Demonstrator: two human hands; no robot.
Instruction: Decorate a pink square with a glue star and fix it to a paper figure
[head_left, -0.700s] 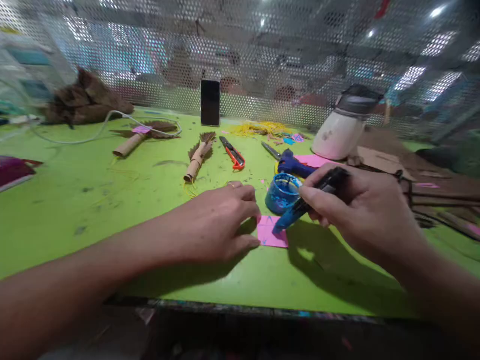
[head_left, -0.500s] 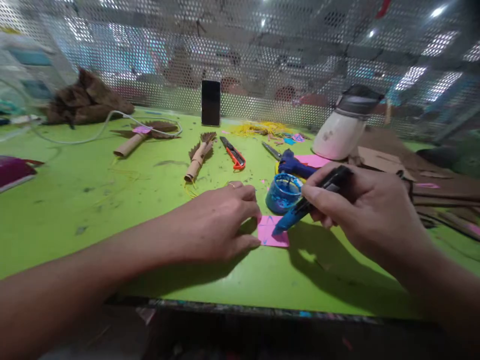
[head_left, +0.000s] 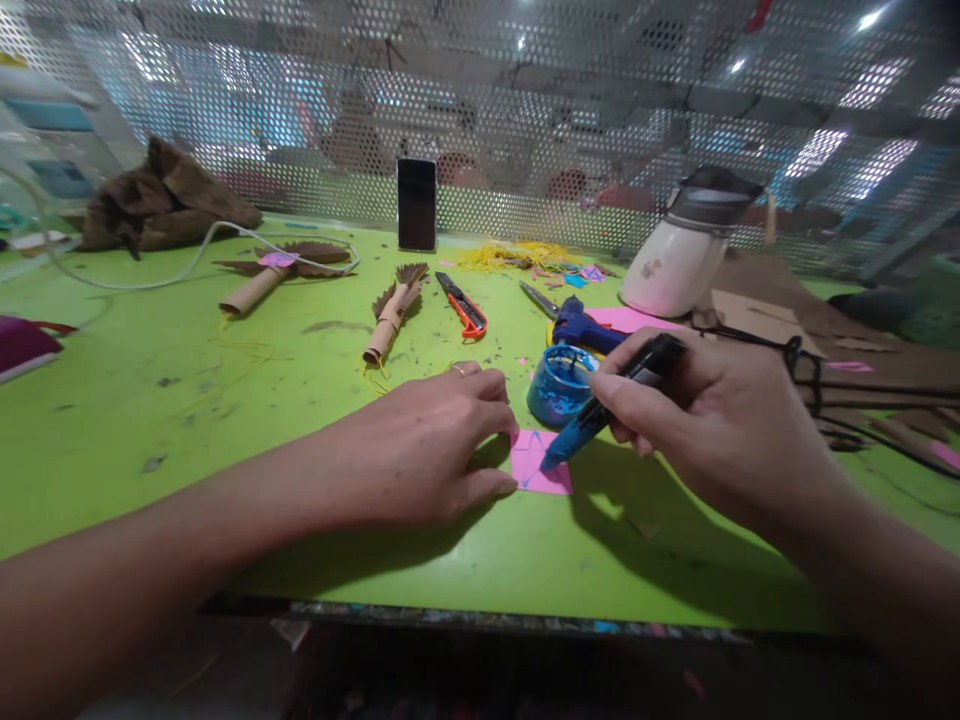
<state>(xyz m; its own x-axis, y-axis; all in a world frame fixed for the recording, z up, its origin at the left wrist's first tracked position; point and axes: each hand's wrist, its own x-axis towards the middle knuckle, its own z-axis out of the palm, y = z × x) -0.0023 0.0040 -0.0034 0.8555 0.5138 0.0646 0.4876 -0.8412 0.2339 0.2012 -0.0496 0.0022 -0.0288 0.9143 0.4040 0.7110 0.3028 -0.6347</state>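
Note:
A small piece of pink paper [head_left: 529,478] lies flat near the table's front, with blue lines drawn on it. My left hand [head_left: 442,445] steadies its left edge, thumb below and fingers above, a ring on one finger. In my right hand [head_left: 697,410] is a marker [head_left: 589,425], its barrel black and its front part blue, gripped at a slant. The marker's tip touches the right half of the paper. Just behind the paper stands a small open jar [head_left: 553,400] smeared with blue. A dark blue glue gun [head_left: 581,327] lies beyond the jar.
On the green table [head_left: 300,540] lie a red box cutter [head_left: 463,308] and brown paper tubes [head_left: 384,333] with leaf-like pieces. A phone [head_left: 417,205] leans upright against the perforated screen. Yellow shreds [head_left: 514,256], a white kettle [head_left: 667,265] and brown cardboard [head_left: 772,322] are farther back.
The marker tip has moved slightly along the pink paper, and more blue line shows on it. My left hand keeps its place on the paper. The view has shifted a little.

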